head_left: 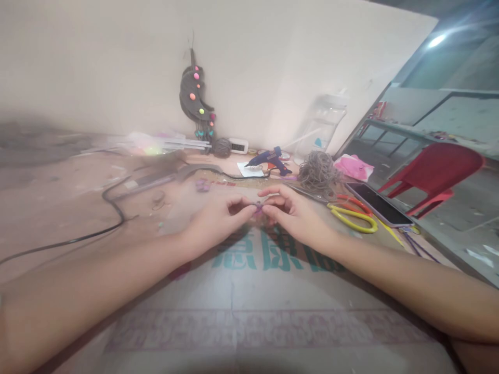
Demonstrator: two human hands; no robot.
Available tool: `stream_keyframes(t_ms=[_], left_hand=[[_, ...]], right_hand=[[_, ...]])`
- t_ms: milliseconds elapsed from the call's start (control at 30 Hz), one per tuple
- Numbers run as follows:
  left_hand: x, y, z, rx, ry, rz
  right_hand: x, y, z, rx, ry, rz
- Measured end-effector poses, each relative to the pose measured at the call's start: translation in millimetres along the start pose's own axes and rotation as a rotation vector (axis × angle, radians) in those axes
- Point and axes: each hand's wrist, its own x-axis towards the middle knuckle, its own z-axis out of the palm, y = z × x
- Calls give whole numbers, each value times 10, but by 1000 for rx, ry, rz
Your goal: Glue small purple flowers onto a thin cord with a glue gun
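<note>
Over the printed sheet [249, 291], my left hand [224, 218] and my right hand [294, 215] meet fingertip to fingertip. Between the two thumbs and forefingers is pinched a small purple piece [259, 209]; blur and the fingers hide its exact kind. Both hands are closed on it, though the right forefinger arches above the others. Just behind the left hand lies a small mauve piece [202, 185]. Scissors with yellow and orange handles [354, 218] rest right of my right hand, near a tangle of grey yarn [318, 171].
A blue glue gun [268, 160] lies behind the hands; a black cable [78, 240] crosses the left side. A phone [378, 204] is at the right edge. A clear bottle [325, 122] and a moon-shaped hanging ornament [191, 96] are at the wall. A red chair [440, 166] stands beyond.
</note>
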Motion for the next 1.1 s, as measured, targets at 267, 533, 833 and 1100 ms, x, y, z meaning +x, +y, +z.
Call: stream_keyframes(t_ms=[267,533,833,1100], left_hand=[[-8,14,-9,15,6,-6],[-19,6,5,94,15,13],[-34,-7,11,104,-4,47],[-36,-2,-16,32,-62,54]], right_hand=[[7,-12,0,94,-31,71],[-5,-59,18,73,-14,80],[0,-38,79,95,13,81],[-4,-20,67,96,26,72]])
